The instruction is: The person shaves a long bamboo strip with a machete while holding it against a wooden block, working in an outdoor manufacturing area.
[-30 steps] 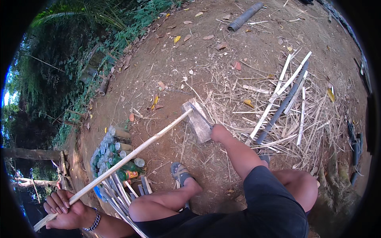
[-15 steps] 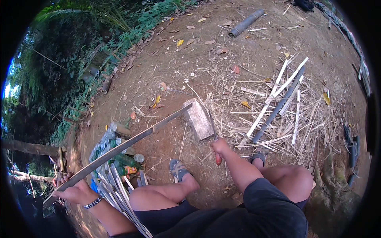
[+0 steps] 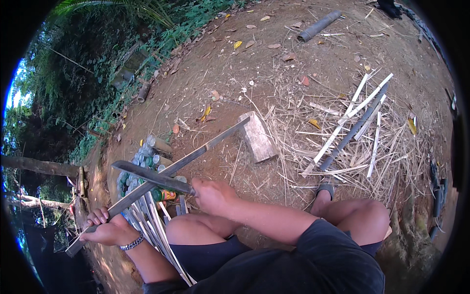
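My left hand (image 3: 105,228) is closed around the lower end of a long, dark bamboo strip (image 3: 193,155). The strip slants up and away, its far end on the edge of a pale wooden block (image 3: 258,140) on the ground. In my right hand (image 3: 215,197) is the handle of a machete (image 3: 152,177), mostly covered by my fingers. Its broad dark blade points left and crosses over the strip between my hands; whether they touch I cannot tell. By my left forearm stands a bundle of thin split bamboo strips (image 3: 152,228).
Clear and green bottles (image 3: 152,159) are heaped left of my knees. Pale bamboo strips (image 3: 350,115) and a dark one lie on shavings (image 3: 313,147) to the right. A bamboo tube (image 3: 319,25) lies far off, and shrubs (image 3: 98,68) border the left.
My right hand has swung left with the machete, from beside the block to across the bamboo strip. My left hand still grips the strip, and the whole view has shifted slightly.
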